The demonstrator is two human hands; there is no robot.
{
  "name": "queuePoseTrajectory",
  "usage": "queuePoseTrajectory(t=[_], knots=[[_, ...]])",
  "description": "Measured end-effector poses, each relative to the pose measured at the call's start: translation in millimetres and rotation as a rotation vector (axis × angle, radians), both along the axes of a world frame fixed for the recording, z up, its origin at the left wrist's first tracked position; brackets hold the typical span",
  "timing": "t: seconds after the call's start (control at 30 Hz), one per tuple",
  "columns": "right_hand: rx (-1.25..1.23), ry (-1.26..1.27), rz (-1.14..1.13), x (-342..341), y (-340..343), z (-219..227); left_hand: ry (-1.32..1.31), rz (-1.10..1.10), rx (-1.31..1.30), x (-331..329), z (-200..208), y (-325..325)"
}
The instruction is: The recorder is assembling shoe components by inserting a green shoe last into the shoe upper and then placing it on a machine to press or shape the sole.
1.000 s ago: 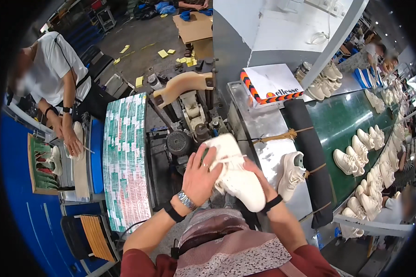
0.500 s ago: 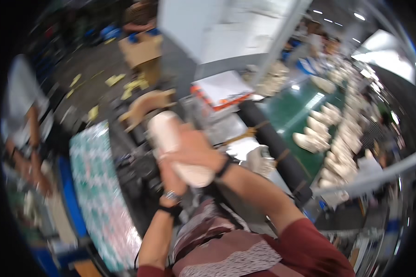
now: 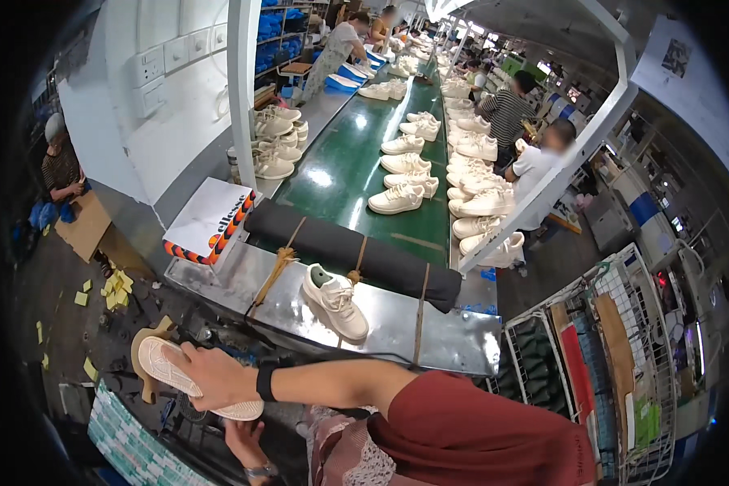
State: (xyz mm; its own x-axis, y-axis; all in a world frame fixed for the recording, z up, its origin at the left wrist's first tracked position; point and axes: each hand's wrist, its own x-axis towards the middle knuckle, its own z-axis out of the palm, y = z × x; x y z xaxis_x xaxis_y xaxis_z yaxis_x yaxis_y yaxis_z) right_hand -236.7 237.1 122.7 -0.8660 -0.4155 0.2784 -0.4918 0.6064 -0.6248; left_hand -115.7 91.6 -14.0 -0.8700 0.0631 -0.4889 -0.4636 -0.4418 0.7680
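Observation:
At the lower left, a pale shoe (image 3: 167,366) lies bottom up, its patterned sole facing me. My right hand (image 3: 223,377) reaches across it, with fingers wrapped over the sole's middle. Just below the shoe's near end is my left hand (image 3: 245,445); its fingers are loosely apart, their tips close to the sole's edge and partly hidden. Under and beside the shoe's far end shows a curved tan piece (image 3: 147,395) of a dark machine. The shoe's upper is hidden from view.
A cream sneaker (image 3: 337,303) stands on the metal ledge (image 3: 462,336), near a dark roll (image 3: 340,247) tied with cord. Beyond runs a green conveyor (image 3: 356,190) with rows of sneakers. A white box (image 3: 211,217) sits left; a wire rack (image 3: 624,348) stands right. Several people work farther off.
My view has swung right toward the conveyor. Both hands were on the shoe before; now my right hand lies over its sole and my left hand is lower, by its near end.

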Motion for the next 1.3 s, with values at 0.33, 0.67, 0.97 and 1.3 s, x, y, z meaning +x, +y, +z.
queuePoseTrajectory(t=[0.33,0.67,0.97,1.3], knots=[[-0.100,0.149,-0.096,22,-3,-1,0.185,0.126,0.670,-73,39,26],[-0.899,-0.497,-0.014,88,15,-34,0.056,0.025,0.704,-10,37,-8],[-1.450,-1.565,0.129,-1,-35,-60,0.053,-0.489,-0.588,76,7,-69],[-1.141,-0.804,-0.009,50,167,-42,0.465,-0.469,-1.261,-141,-17,128]])
